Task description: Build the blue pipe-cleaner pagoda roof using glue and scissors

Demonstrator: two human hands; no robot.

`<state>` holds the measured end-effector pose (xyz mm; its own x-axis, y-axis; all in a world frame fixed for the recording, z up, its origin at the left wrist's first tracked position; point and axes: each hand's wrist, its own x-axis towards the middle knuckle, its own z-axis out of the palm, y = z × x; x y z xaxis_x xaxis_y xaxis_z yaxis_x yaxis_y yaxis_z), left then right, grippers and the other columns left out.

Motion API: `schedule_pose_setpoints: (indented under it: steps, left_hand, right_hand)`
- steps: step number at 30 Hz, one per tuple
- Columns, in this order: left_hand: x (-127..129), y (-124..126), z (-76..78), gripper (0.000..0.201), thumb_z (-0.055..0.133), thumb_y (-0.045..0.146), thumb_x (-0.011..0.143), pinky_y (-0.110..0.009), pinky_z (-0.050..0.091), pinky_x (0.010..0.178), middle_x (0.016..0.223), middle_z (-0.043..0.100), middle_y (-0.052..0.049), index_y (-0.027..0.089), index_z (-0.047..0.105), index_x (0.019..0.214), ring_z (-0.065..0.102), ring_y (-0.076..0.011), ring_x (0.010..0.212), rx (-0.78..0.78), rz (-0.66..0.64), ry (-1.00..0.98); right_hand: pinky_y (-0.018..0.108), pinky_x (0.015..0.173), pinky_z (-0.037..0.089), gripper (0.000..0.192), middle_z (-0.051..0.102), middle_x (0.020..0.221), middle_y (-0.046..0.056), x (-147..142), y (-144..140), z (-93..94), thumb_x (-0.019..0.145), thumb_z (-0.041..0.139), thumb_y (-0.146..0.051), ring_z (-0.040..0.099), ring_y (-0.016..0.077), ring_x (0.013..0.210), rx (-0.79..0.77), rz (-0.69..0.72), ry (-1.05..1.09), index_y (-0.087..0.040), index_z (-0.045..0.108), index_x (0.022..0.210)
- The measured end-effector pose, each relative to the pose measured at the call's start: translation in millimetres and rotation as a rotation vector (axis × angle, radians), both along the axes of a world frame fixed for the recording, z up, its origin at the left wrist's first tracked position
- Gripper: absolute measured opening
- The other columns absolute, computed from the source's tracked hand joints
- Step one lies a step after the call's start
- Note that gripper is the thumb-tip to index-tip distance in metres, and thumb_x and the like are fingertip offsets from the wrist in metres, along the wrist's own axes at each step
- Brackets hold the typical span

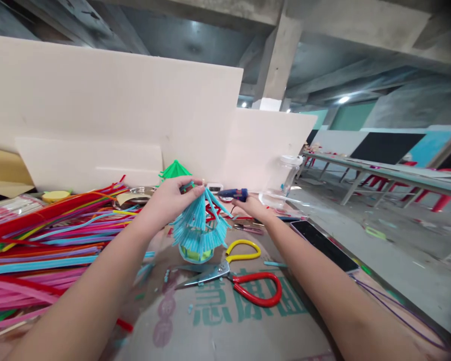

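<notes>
My left hand (178, 198) is closed at the peak of a light-blue pavilion model (199, 233) made of fuzzy craft stems, pinching it near the tip. The model stands on cardboard, its tiered roof over a pale green and blue base. My right hand (252, 206) is closed around a dark blue glue gun (231, 193), whose nozzle points left toward the model's roof. Large scissors (223, 271) with one yellow and one red handle lie partly open in front of the model. Behind my left hand shows a green craft-stem roof (175, 169).
Bundles of coloured craft stems (60, 245) cover the left side. A phone (323, 244) lies near the right table edge, with a clear plastic jar (281, 178) behind. White boards (108, 110) stand along the back. Blue stem scraps (274, 263) lie on the printed cardboard (195, 341).
</notes>
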<state>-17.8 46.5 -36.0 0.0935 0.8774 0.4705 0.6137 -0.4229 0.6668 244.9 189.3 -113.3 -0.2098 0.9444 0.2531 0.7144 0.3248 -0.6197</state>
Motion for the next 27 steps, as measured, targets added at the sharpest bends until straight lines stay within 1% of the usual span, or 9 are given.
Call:
schedule_pose_setpoints:
  steps: [3,6,7,8,11,14,17,23,27]
  left_hand:
    - [-1,-1,2.1,0.049,0.057,0.058,0.083,-0.023,0.039,0.057,0.084,0.069,-0.002,0.018,0.071,0.109,0.056,-0.0151,0.067,-0.011,-0.054,-0.024]
    - [-4,-1,2.7,0.048,0.058,0.057,0.083,-0.024,0.043,0.062,0.090,0.071,-0.003,0.018,0.070,0.108,0.059,-0.0168,0.073,-0.030,-0.091,-0.053]
    - [-5,0,2.6,0.047,0.058,0.057,0.083,-0.025,0.044,0.063,0.092,0.071,-0.003,0.018,0.070,0.108,0.061,-0.0174,0.075,-0.034,-0.102,-0.058]
    - [-6,1,2.3,0.047,0.058,0.057,0.083,-0.025,0.045,0.065,0.093,0.072,-0.004,0.018,0.070,0.108,0.061,-0.0182,0.078,-0.035,-0.114,-0.056]
    - [-8,2,1.7,0.047,0.057,0.058,0.083,-0.027,0.047,0.069,0.095,0.072,-0.004,0.019,0.070,0.107,0.064,-0.0208,0.084,-0.031,-0.153,-0.038]
    - [-9,2,1.3,0.048,0.057,0.059,0.083,-0.029,0.048,0.070,0.097,0.072,-0.005,0.019,0.070,0.107,0.064,-0.0220,0.086,-0.036,-0.158,-0.031]
    - [-10,2,1.1,0.049,0.058,0.059,0.083,-0.029,0.048,0.070,0.098,0.072,-0.005,0.019,0.070,0.108,0.065,-0.0218,0.086,-0.032,-0.138,-0.019]
    - [-11,2,1.8,0.048,0.057,0.059,0.084,-0.029,0.047,0.072,0.100,0.073,-0.005,0.020,0.070,0.109,0.066,-0.0221,0.088,-0.030,-0.117,0.004]
    - [-9,2,2.5,0.047,0.057,0.058,0.084,-0.029,0.047,0.072,0.099,0.073,-0.004,0.020,0.070,0.108,0.065,-0.0219,0.087,-0.022,-0.129,0.009]
  right_hand:
    - [0.034,0.082,0.052,0.035,0.075,0.100,0.009,6,-15,25.4,0.089,0.058,-0.045,0.068,0.0242,0.093,0.037,0.058,0.085,-0.019,0.069,0.110]
    - [0.034,0.080,0.054,0.040,0.072,0.112,0.011,8,-37,52.8,0.092,0.052,-0.049,0.070,0.0233,0.091,0.097,0.102,0.203,-0.019,0.064,0.114]
    - [0.035,0.082,0.054,0.040,0.070,0.115,0.012,8,-47,60.6,0.091,0.053,-0.048,0.071,0.0230,0.091,0.132,0.159,0.298,-0.017,0.064,0.114]
    - [0.035,0.084,0.054,0.039,0.070,0.116,0.013,8,-57,67.3,0.090,0.055,-0.048,0.071,0.0232,0.092,0.160,0.223,0.369,-0.016,0.064,0.111]
    - [0.037,0.082,0.054,0.037,0.073,0.106,0.010,5,-91,80.2,0.089,0.056,-0.051,0.070,0.0234,0.091,0.216,0.322,0.383,-0.018,0.068,0.101]
    - [0.038,0.084,0.054,0.030,0.074,0.096,0.007,0,-119,84.7,0.084,0.061,-0.049,0.068,0.0233,0.090,0.182,0.429,0.351,-0.021,0.069,0.092]
    - [0.039,0.083,0.052,0.027,0.073,0.095,0.005,-5,-133,84.6,0.080,0.063,-0.048,0.067,0.0243,0.091,0.144,0.442,0.300,-0.022,0.068,0.089]
    - [0.033,0.063,0.046,0.035,0.067,0.071,0.003,-3,-122,75.4,0.075,0.063,-0.057,0.060,0.0215,0.069,0.197,0.249,0.144,-0.022,0.063,0.073]
    - [0.029,0.056,0.041,0.033,0.059,0.061,0.000,-2,-118,74.6,0.078,0.063,-0.054,0.054,0.0169,0.060,0.219,0.341,0.152,-0.021,0.058,0.078]
